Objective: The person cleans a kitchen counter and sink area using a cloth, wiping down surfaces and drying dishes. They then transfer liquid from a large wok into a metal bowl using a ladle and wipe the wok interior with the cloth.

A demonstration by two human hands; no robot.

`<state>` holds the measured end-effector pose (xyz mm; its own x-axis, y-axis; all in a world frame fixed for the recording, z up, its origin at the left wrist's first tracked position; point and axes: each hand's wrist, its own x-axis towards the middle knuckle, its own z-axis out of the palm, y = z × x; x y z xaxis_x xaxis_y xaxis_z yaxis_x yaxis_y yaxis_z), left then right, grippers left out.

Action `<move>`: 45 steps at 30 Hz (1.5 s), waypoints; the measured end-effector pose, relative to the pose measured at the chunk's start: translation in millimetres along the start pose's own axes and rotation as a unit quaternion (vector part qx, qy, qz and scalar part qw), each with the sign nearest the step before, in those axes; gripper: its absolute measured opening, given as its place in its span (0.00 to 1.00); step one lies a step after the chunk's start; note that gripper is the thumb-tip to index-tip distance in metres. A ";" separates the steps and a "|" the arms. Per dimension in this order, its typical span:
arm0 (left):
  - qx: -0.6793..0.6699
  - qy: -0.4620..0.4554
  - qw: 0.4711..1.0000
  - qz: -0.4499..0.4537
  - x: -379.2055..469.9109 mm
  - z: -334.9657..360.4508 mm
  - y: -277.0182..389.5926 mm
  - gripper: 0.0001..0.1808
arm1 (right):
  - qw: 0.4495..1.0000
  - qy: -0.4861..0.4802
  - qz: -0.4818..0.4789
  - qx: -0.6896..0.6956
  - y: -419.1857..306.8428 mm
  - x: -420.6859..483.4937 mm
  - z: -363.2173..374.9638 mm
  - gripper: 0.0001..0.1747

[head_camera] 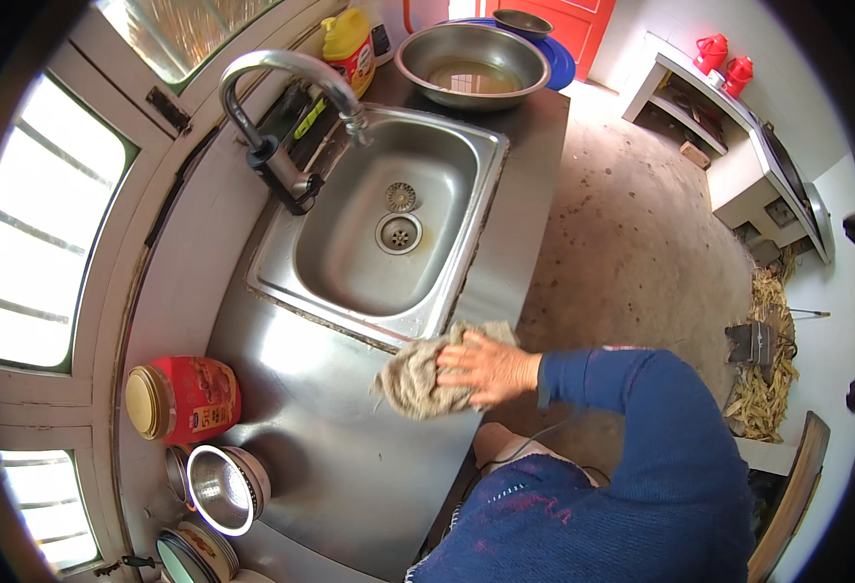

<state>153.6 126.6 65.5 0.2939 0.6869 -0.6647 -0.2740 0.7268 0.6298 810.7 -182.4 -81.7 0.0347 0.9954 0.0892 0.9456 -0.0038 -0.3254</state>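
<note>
My right hand (487,368) presses down on a crumpled grey-beige cloth (416,379), its fingers spread over the folds. This cloth lies on the stainless steel countertop (340,430) and reaches the near corner of the sink's rim. Beyond it is the stainless steel sink (354,270), with a drain strainer (400,197) lying beside the drain hole (399,233). A curved chrome faucet (289,62) arches over the basin from the left. My left hand is out of view.
Left on the counter are a red plastic jar (205,397), a metal colander (216,488) and stacked plates (194,550). A large metal basin (471,62) holding liquid and a yellow jug (347,44) stand past the sink. The counter's right edge drops to a concrete floor (610,240).
</note>
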 end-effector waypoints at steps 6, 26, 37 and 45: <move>0.110 -0.039 0.990 0.078 -16.7 68.8 -67.4 0.19 | 0.983 0.042 0.157 -0.083 52.0 -39.4 -17.5 0.36; 0.248 -0.096 0.962 0.059 -39.4 519.1 -305.7 0.12 | 0.968 -0.001 0.238 -0.080 402.6 -103.4 -160.4 0.36; 0.462 -0.285 0.839 -0.020 86.1 847.5 -428.6 0.22 | 0.828 0.250 0.495 0.082 578.6 -164.8 -226.5 0.22; 0.229 -0.257 0.930 -0.133 163.7 901.0 -482.3 0.44 | 0.881 0.349 0.305 0.094 499.2 -167.8 -223.8 0.20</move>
<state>1158.9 -114.2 14.9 0.7261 0.3057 -0.6159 0.2541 0.7130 0.6535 1349.4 -372.8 -48.4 0.7713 0.5111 0.3793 0.6132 -0.4368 -0.6582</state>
